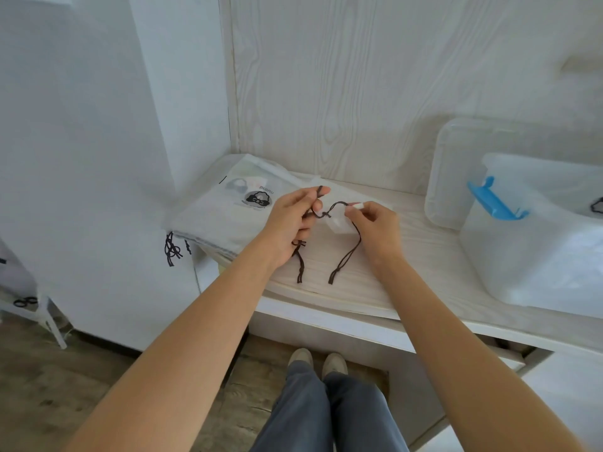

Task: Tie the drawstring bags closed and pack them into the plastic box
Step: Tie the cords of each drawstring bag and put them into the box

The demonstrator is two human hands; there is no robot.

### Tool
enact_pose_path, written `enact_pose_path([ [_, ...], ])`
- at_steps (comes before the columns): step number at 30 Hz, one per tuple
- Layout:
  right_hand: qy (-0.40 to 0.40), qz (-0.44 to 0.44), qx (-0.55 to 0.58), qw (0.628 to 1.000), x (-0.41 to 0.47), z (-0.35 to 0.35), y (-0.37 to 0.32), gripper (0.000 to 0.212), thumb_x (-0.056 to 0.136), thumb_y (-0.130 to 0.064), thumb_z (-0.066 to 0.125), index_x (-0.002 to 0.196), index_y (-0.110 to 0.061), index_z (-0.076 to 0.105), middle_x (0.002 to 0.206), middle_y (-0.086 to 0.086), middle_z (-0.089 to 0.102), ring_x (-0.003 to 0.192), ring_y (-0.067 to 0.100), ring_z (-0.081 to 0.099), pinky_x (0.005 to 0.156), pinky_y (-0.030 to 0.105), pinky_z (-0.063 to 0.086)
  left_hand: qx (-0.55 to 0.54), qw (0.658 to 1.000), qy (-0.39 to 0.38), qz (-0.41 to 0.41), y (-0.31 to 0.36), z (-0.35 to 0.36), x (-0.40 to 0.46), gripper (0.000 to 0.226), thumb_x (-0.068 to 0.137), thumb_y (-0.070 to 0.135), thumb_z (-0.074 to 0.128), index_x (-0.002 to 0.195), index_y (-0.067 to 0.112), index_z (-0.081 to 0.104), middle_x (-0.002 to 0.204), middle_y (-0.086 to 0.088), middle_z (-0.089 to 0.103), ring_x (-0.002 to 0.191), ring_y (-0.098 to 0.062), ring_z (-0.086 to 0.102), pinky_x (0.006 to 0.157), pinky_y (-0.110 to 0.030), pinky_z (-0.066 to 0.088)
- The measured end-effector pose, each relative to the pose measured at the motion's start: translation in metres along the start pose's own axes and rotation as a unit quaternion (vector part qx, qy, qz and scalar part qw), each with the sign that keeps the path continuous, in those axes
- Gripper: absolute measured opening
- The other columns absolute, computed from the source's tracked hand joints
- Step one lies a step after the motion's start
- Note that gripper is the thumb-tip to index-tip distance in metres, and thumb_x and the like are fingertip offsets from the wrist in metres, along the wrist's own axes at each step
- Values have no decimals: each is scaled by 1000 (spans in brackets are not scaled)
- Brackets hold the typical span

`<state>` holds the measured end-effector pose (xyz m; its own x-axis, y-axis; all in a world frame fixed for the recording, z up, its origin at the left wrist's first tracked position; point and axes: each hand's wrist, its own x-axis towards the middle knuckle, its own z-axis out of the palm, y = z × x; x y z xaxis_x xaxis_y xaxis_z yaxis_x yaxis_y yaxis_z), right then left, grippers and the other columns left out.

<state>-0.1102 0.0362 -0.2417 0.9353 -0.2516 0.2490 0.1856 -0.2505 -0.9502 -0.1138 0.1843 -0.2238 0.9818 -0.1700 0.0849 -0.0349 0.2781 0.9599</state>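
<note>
A dark brown drawstring cord [354, 234], knotted between both pinches, hangs in two tails below them. Behind the grips lies a stack of flat white printed drawstring bags [225, 213]. Right of them stands a translucent plastic box [528, 256] with a blue latch.

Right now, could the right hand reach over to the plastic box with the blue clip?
Probably yes. The plastic box stands open on the same shelf just right of the right hand, with nothing between them. But that hand is pinching the drawstring, so it is busy.
</note>
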Motion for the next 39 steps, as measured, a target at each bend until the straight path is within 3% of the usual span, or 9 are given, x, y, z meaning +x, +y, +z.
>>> enact_pose_path([
  [4,-33,15,76,996,-1,-2,-4,12,84,-14,63,76,-21,67,92,-12,68,85,4,59,85,21,43,78,996,-15,51,-8,6,0,25,99,14,42,108,23,63,72,4,58,41,-3,25,37,-14,20],
  [6,-47,13,103,994,-2,-4,-5,12,84,-14,62,74,-19,65,103,-13,68,97,3,59,89,21,41,96,993,-22,68,-12,6,-1,28,99,13,42,112,27,62,77,1,61,42,-4,25,38,-14,21],
  [8,-80,22,151,985,-4,-4,-7,18,87,-13,59,69,-15,58,110,-9,68,103,1,58,89,20,40,108,991,-19,79,-14,4,0,29,99,12,42,115,26,61,79,0,64,41,-4,25,38,-14,22],
  [11,-138,47,240,960,-5,-4,-9,28,92,-19,55,64,-19,54,109,1,70,111,7,59,99,31,38,109,991,-22,81,-15,4,0,27,98,12,42,116,23,60,80,-2,65,40,-4,26,38,-13,23],
  [15,-118,62,285,949,-1,-3,-6,21,95,-21,51,77,-14,59,92,3,71,96,10,64,93,30,44,98,991,-31,79,-15,3,-2,29,99,12,42,120,23,59,78,-2,64,42,-5,25,39,-15,22],
  [20,-107,32,262,959,-2,-2,-5,22,94,-20,52,75,-11,58,74,2,63,77,18,61,85,31,48,98,991,-39,79,-13,4,-5,32,98,11,42,123,23,57,77,-3,62,41,-5,26,39,-15,22],
  [25,-126,21,241,962,-3,-3,-4,6,91,-12,57,89,-15,61,83,0,67,82,14,64,88,30,47,95,992,-36,78,-13,4,-5,32,98,11,42,122,24,58,74,-1,61,43,-7,26,40,-18,20],
  [31,-118,31,251,960,-4,-2,-5,12,88,-5,60,97,-9,65,80,3,71,83,18,67,91,32,50,92,991,-51,86,-12,6,-6,33,98,8,40,124,21,56,74,-7,60,42,-5,29,40,-14,23],
  [39,-113,34,223,968,-4,-1,-4,9,89,-5,59,85,-2,67,60,3,63,64,16,59,71,26,50,170,977,-84,98,-13,12,-9,30,99,9,41,123,20,55,69,-8,62,42,-9,32,40,-16,25],
])
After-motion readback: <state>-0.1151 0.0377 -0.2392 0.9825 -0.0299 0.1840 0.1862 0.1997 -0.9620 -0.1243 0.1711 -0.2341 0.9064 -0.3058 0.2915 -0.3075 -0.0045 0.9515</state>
